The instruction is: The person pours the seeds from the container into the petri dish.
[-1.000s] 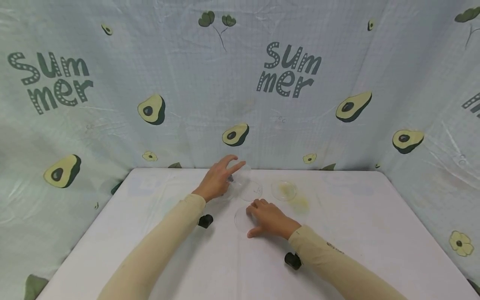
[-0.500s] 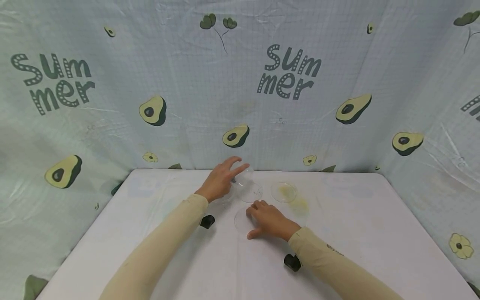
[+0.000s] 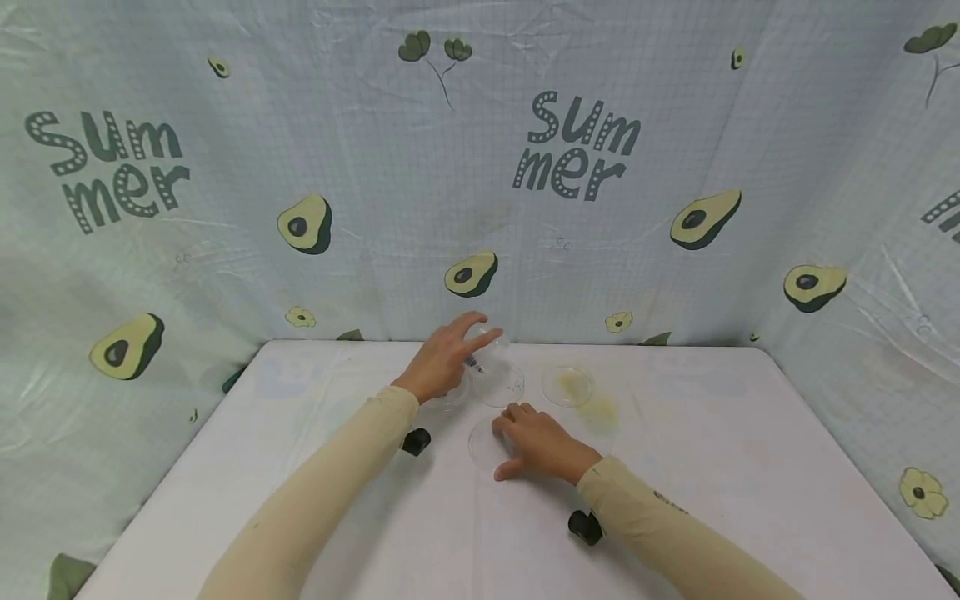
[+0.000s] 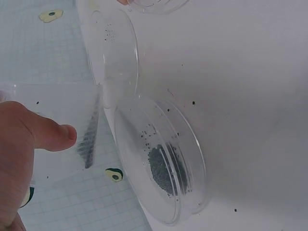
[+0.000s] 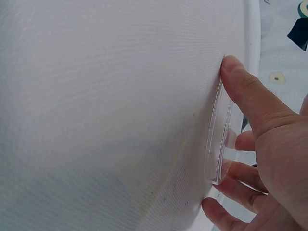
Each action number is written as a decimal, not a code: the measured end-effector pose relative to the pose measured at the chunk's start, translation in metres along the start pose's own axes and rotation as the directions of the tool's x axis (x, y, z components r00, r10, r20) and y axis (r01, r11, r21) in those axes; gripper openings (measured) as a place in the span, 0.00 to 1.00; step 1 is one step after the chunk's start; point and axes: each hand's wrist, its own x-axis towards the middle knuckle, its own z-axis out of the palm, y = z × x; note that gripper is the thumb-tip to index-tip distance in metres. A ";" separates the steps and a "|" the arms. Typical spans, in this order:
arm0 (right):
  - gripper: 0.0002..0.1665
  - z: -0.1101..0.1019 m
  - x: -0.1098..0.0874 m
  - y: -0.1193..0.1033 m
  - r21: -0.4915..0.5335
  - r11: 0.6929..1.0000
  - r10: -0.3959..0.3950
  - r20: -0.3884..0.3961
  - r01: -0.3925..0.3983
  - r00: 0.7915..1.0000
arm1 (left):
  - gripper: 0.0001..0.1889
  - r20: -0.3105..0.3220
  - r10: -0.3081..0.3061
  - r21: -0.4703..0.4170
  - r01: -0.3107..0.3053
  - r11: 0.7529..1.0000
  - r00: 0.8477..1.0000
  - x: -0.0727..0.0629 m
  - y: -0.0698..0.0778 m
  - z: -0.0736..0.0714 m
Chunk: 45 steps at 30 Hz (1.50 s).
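Observation:
My left hand [image 3: 442, 358] grips a clear plastic container [image 4: 53, 159], tilted, with dark grains [image 4: 90, 134] gathered along its lower edge. The container's exact kind is hard to make out. Close beside it, a petri dish [image 4: 126, 159] holds a heap of dark grains [image 4: 166, 168]. Another clear dish [image 3: 498, 387], under the tilted container in the head view, has a scatter of small dark specks. My right hand [image 3: 543, 437] holds a clear petri dish [image 5: 219, 130] at the table by its rim, thumb on one side and fingers on the other.
A further clear dish [image 3: 567, 386] lies to the right, by a yellowish stain [image 3: 597, 408] on the white table [image 3: 705, 483]. Loose dark grains [image 4: 193, 103] dot the tabletop. A patterned curtain [image 3: 375, 167] rises behind the table's far edge.
My left hand has shifted slightly right with the clear container. More dark specks show in the dish below it. The right hand stays on its petri dish.

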 end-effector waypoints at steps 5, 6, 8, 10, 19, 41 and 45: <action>0.38 -0.002 -0.001 -0.002 -0.001 1.000 0.006 0.018 -0.006 1.000 | 0.42 0.006 0.011 0.018 -0.011 1.000 1.000 0.001 0.000 -0.001; 0.38 -0.002 -0.001 -0.002 -0.001 1.000 0.006 0.018 -0.006 1.000 | 0.42 0.007 0.014 0.019 -0.014 1.000 1.000 0.001 0.000 -0.001; 0.38 -0.002 -0.001 -0.002 -0.001 1.000 0.004 0.017 -0.004 1.000 | 0.41 0.006 0.019 0.020 -0.019 1.000 1.000 0.001 0.001 -0.002; 0.38 -0.001 -0.001 -0.002 -0.002 1.000 0.000 0.013 0.000 1.000 | 0.41 0.010 0.022 0.023 -0.022 0.999 1.000 0.001 0.001 -0.001; 0.38 0.002 -0.002 -0.001 0.002 1.000 0.001 0.011 -0.001 1.000 | 0.41 0.005 0.047 0.031 -0.047 0.998 0.999 0.001 0.002 0.000; 0.38 0.003 -0.004 0.000 -0.003 1.000 -0.019 -0.006 0.019 1.000 | 0.41 0.022 0.057 0.032 -0.058 0.998 0.998 0.001 0.005 -0.005; 0.38 0.000 -0.001 0.000 -0.020 1.000 -0.014 -0.004 0.014 1.000 | 0.41 0.030 0.018 0.008 -0.019 1.000 0.999 0.000 0.004 -0.005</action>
